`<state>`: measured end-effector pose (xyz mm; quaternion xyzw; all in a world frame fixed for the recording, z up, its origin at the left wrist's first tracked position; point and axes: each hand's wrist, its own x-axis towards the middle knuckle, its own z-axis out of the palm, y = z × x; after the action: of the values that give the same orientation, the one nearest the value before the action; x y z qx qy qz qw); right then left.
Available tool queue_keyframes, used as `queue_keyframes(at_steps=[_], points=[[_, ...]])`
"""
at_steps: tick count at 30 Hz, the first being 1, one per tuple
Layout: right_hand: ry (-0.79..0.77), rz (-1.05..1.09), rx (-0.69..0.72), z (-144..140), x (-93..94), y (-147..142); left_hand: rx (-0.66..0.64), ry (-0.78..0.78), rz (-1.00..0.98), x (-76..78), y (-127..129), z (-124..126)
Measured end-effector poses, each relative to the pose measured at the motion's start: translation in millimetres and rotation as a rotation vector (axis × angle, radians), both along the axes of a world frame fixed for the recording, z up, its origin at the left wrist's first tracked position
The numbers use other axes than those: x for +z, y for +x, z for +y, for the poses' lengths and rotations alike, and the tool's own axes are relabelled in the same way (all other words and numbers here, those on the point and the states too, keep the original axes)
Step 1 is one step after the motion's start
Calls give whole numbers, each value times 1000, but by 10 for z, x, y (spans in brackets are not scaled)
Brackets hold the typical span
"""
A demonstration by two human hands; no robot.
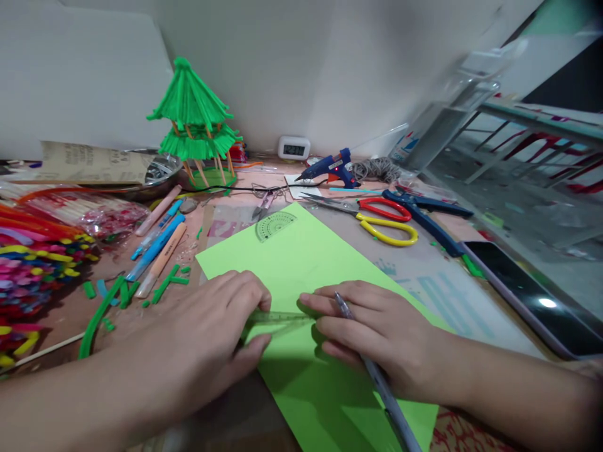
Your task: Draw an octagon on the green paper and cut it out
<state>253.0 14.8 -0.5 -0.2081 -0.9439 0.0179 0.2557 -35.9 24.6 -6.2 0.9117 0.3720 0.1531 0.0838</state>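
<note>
The clear ruler lies on green paper, its long axis running rightward from the left grip, which is closed narrowly over one end, to the right grip, holding a pen.

Reads as a craft workspace against a pale wall; cannot tell whether home or classroom. Judged from a blue glue gun, red-and-yellow-handled scissors, bundled multicoloured fuzzy stems, a bright green paper sheet and a green tiered-roof model, all on a cluttered pinkish table. Note grey floor at right.
</note>
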Motion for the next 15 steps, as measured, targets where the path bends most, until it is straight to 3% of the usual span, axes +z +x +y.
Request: queue_keyframes(at_steps=[5,8,11,15], points=[[20,54,-52,0,9,2,-3,54,-44,-71,61,168],[-27,9,9,13,25,-16,-35,96,-36,-76,32,204],[-67,-90,114,22,50,-32,-84,124,-33,-76,-14,162],[-50,-90,17,6,21,-1,-157,143,-51,-67,50,16]])
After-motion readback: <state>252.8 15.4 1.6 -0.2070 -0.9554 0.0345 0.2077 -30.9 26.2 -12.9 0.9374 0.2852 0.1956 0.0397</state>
